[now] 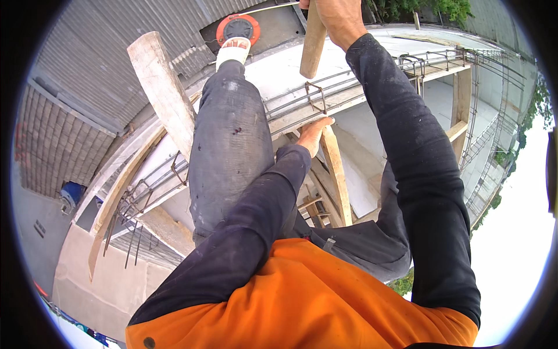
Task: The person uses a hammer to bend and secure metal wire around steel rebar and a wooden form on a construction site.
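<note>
My right hand [339, 20] is raised at the top of the view, closed on a short length of wood [313, 49], which hangs below it. My left hand [311, 135] grips the upper end of a narrow upright plank [338, 180], just beside a timber beam with steel rebar [317, 96]. My leg [229, 145] stretches forward past my left arm, the foot in a white shoe [231, 55] near a round orange-and-grey object [238, 28].
A broad pale board [154, 75] stands left of my leg. Rebar cages and timber [462, 99] run along the right and lower left. Corrugated roofing [93, 52] and a blue object [71, 192] lie below at the left. Foliage [442, 11] shows beyond.
</note>
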Demonstrator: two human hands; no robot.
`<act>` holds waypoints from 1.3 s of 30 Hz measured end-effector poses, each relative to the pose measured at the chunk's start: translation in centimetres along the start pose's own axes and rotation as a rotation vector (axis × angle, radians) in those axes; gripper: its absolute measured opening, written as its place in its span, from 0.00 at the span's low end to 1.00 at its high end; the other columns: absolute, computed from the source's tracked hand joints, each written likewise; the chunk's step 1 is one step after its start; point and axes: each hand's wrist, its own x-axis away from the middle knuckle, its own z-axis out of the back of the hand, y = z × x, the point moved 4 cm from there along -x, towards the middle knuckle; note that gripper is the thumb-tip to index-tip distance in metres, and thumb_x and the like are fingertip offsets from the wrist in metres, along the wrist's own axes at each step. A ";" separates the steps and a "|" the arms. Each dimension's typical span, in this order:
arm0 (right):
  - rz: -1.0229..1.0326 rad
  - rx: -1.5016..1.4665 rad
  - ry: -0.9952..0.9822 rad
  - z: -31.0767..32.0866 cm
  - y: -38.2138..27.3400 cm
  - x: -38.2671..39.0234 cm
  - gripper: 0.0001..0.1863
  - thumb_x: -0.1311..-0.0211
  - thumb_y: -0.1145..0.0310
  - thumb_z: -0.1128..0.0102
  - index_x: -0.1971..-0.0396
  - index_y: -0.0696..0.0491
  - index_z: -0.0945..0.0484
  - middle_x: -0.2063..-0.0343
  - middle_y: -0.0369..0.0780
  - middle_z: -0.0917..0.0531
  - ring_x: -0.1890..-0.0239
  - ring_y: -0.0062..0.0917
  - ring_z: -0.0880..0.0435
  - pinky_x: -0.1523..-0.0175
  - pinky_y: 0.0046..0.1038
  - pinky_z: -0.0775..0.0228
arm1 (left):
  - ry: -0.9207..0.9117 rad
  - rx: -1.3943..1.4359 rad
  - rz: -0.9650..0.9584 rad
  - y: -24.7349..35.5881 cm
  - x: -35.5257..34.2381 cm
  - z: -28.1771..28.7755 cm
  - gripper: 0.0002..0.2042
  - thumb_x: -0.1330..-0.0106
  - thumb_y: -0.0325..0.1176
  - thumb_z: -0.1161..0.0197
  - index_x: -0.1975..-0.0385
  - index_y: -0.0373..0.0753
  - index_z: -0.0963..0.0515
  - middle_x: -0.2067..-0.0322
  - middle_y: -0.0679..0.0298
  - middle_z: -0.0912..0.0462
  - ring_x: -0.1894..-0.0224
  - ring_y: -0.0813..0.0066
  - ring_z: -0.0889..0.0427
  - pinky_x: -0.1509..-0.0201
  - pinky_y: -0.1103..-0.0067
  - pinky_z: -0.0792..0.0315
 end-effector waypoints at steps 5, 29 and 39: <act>-0.108 0.047 -0.021 -2.4 4.4 -1.2 0.10 0.41 0.70 0.42 0.62 0.58 0.23 0.77 0.37 0.20 0.78 0.22 0.22 0.71 0.29 0.29 | -0.019 0.104 0.092 0.8 0.4 -0.7 0.25 0.46 0.38 0.21 0.49 0.40 0.20 0.50 0.66 0.20 0.42 0.71 0.29 0.32 0.75 0.42; -0.075 0.500 -0.125 -3.8 18.7 -3.8 0.24 0.40 0.60 0.39 0.52 0.65 0.23 0.62 0.57 0.15 0.55 0.47 0.14 0.51 0.41 0.23 | 0.033 0.214 0.079 0.6 0.5 -1.0 0.25 0.50 0.33 0.20 0.52 0.41 0.21 0.51 0.66 0.21 0.44 0.72 0.27 0.34 0.75 0.38; -0.154 0.436 -0.187 -3.6 18.1 -1.8 0.23 0.39 0.65 0.40 0.49 0.65 0.25 0.58 0.55 0.16 0.54 0.44 0.15 0.50 0.39 0.24 | 0.016 0.243 0.110 -0.2 0.0 -0.7 0.25 0.48 0.34 0.21 0.50 0.39 0.22 0.50 0.64 0.21 0.43 0.71 0.28 0.33 0.75 0.39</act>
